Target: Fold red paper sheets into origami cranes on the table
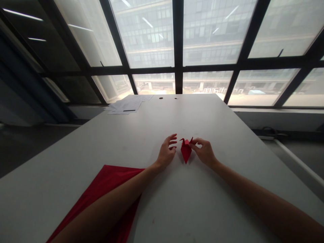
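White table [162, 121]; left forearm hides red sheet [101, 189].

The folded paper crane [186, 152] is showing bright red — its neck and tail are looking darker. The sheet [108, 177] is showing deep red, the table [152, 125] greyish white, the papers [129, 103] white. The window frame [178, 44] is looking black, the curtain [22, 79] dark blue — the building [202, 32] is displaying a pale grid.

Passage beyond the hands [166, 153] crosses the table [162, 118] to seemingly loose papers [128, 104].
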The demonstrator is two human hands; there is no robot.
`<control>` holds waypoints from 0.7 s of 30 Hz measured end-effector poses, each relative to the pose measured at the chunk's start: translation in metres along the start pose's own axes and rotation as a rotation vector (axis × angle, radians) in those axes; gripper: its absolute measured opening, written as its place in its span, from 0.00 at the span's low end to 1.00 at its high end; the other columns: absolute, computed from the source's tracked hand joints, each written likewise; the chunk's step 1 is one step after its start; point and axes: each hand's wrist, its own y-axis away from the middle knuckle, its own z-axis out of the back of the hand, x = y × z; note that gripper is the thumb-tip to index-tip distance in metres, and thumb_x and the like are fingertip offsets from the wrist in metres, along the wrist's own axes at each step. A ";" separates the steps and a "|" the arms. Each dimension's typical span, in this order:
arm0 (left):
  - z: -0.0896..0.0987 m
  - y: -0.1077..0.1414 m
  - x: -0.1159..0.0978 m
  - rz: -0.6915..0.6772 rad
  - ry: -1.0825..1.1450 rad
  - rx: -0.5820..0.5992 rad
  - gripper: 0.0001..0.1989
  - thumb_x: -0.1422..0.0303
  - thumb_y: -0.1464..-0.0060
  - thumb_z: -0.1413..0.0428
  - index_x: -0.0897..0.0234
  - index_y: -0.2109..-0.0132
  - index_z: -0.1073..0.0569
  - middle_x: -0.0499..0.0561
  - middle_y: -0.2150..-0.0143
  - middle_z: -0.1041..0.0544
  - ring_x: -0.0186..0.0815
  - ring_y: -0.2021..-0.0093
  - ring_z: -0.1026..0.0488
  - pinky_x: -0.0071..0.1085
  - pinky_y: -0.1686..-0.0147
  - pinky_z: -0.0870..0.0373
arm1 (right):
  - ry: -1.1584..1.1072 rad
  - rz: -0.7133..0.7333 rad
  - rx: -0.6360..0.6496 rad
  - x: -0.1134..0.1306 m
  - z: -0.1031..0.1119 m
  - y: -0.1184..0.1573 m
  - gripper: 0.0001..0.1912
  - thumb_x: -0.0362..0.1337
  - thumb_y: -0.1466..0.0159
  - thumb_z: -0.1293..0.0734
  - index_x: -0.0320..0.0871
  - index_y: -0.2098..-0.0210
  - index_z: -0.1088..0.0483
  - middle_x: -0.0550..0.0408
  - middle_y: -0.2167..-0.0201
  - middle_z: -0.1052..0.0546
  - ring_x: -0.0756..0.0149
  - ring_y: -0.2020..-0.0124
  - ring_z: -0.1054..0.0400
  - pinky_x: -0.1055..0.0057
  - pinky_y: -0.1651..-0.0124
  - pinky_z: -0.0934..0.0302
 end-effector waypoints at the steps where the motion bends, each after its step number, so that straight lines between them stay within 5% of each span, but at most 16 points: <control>1: 0.000 0.000 0.000 0.017 0.020 -0.043 0.31 0.84 0.53 0.50 0.61 0.42 0.31 0.58 0.46 0.27 0.40 0.50 0.26 0.36 0.56 0.25 | 0.018 -0.014 0.001 0.000 0.000 0.000 0.06 0.38 0.40 0.31 0.44 0.66 0.22 0.53 0.68 0.19 0.61 0.66 0.28 0.65 0.60 0.39; 7: -0.001 -0.004 0.004 0.111 0.135 -0.194 0.25 0.82 0.54 0.50 0.64 0.47 0.30 0.58 0.51 0.27 0.38 0.55 0.25 0.34 0.60 0.25 | 0.070 -0.015 -0.036 0.001 0.008 -0.013 0.08 0.40 0.41 0.31 0.44 0.66 0.22 0.52 0.67 0.18 0.60 0.65 0.27 0.63 0.58 0.38; 13: -0.003 -0.006 0.007 0.147 0.185 -0.194 0.23 0.80 0.54 0.50 0.65 0.49 0.30 0.57 0.53 0.26 0.36 0.59 0.25 0.31 0.62 0.26 | 0.099 -0.045 -0.088 -0.017 0.022 -0.076 0.11 0.42 0.42 0.30 0.41 0.66 0.21 0.49 0.68 0.18 0.59 0.66 0.26 0.62 0.60 0.35; 21: -0.004 -0.005 0.009 0.150 0.167 -0.178 0.21 0.80 0.55 0.49 0.65 0.53 0.28 0.56 0.56 0.25 0.37 0.59 0.25 0.32 0.62 0.27 | 0.050 -0.091 -0.055 -0.075 -0.016 -0.159 0.12 0.41 0.46 0.28 0.38 0.69 0.22 0.47 0.70 0.18 0.61 0.68 0.26 0.64 0.60 0.32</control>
